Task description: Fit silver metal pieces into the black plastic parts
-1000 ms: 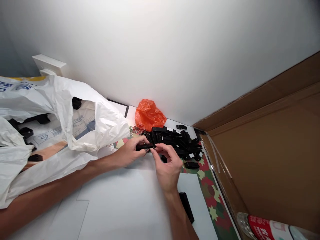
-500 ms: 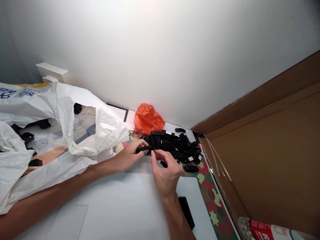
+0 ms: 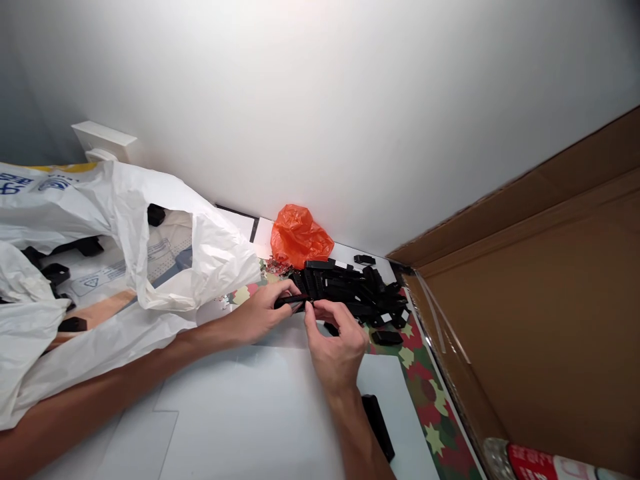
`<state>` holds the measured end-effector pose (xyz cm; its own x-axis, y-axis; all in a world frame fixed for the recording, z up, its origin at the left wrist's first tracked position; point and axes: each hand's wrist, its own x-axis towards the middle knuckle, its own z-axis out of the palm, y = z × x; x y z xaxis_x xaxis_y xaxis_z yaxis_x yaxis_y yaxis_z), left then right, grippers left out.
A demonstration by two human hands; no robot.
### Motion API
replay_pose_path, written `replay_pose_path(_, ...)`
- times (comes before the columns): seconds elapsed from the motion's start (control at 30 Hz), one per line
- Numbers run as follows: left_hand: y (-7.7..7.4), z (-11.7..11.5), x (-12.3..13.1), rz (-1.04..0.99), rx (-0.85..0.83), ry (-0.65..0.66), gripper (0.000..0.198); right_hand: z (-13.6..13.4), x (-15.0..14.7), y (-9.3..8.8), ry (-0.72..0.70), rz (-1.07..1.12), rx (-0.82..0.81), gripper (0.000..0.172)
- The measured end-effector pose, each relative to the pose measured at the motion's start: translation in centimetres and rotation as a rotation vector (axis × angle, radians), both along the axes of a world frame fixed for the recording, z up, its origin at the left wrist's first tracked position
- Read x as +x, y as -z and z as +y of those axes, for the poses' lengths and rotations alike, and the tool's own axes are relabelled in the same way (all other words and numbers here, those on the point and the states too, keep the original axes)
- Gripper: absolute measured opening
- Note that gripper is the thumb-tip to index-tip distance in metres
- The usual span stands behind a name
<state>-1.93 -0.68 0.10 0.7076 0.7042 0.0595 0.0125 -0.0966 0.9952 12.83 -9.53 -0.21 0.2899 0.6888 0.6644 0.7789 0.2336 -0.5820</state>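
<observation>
My left hand is closed round a slim black plastic part, which points toward the right. The thumb and forefinger of my right hand are pinched together at that part's right end; whatever sits between those fingertips is too small to make out. Just beyond both hands lies a heap of black plastic parts, some bearing white labels. One loose black piece rests right of my right hand, and a longer black piece lies beside my right forearm.
An orange plastic bag sits against the wall, with small metal bits at its foot. On the left, a white plastic bag holds black parts. A cardboard box borders the right side, near a red-labelled bottle.
The hands keep nearly the same pose around the black part. The view has shifted slightly, so the table things appear a little farther right.
</observation>
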Motion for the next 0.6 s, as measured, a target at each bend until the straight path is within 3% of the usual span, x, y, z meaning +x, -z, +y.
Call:
replay_pose_path(0.13,0.1,0.0,-0.1,0.008,0.011,0.005,0.018,0.0,0.0,0.2,-0.001,0.066,-0.057,0.007)
replay_pose_path(0.23,0.0,0.1,-0.1,0.049,0.05,-0.012,0.019,0.0,0.2,0.3,-0.03,0.245,-0.186,0.012)
replay_pose_path(0.37,0.0,0.1,-0.1,0.108,0.061,-0.039,0.02,0.1,0.5,0.1,-0.142,0.501,-0.321,0.027)
replay_pose_path(0.6,-0.3,-0.2,0.0,0.094,0.032,-0.081,0.019,0.6,1.1,0.4,-0.319,0.839,-0.43,0.035)
